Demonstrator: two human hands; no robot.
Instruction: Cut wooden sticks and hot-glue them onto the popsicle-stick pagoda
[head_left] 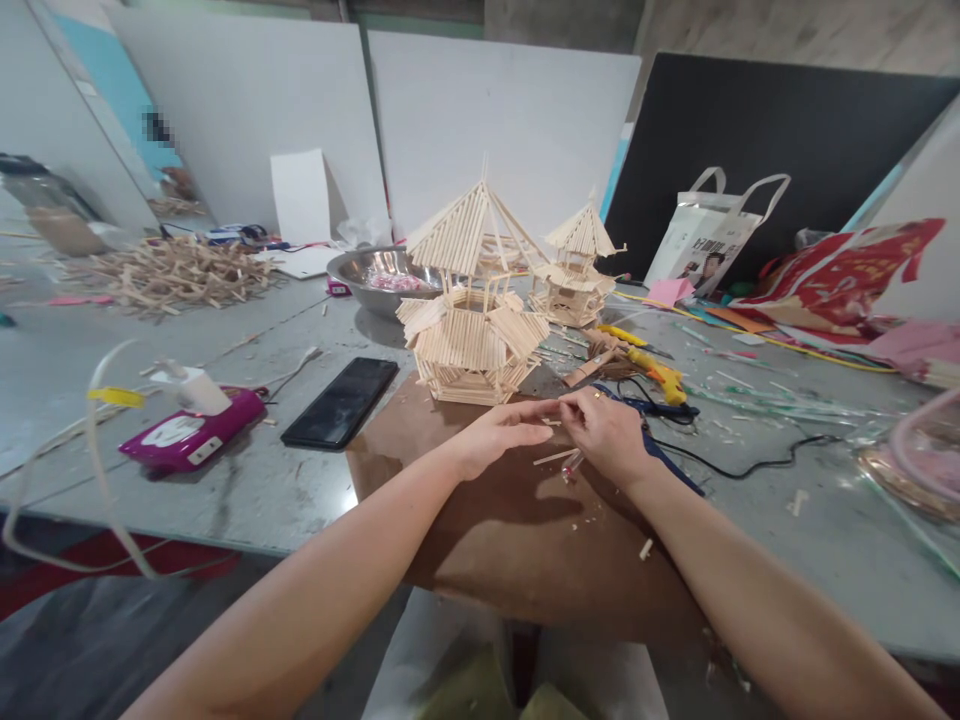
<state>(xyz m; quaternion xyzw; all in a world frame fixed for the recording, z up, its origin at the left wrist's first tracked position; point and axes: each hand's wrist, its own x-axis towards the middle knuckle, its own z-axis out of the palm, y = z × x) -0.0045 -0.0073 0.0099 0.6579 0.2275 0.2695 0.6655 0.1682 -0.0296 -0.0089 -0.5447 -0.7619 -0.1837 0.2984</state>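
Observation:
My left hand (504, 435) reaches over the brown board (510, 560), its fingers stretched forward and the thumb apart. Its fingertips meet those of my right hand (604, 432), which is curled closed; whatever it pinches is hidden. Below the right hand lie a loose wooden stick (553, 458) and a small clear piece with a reddish tip (571, 466). Just beyond my hands stands a pavilion model (480, 345) built of thin wooden sticks, its upper roof slatted on the left and open-framed on the right. A smaller stick pavilion (576, 270) stands behind it.
Left of the board lie a black phone (341, 403) and a purple power strip (191, 430) with cords. A stick pile (172, 275) and metal bowl (382, 280) sit farther back. Right are a yellow glue gun (656, 375), blue-handled tool (675, 468), paper bag (701, 245) and plastic scraps.

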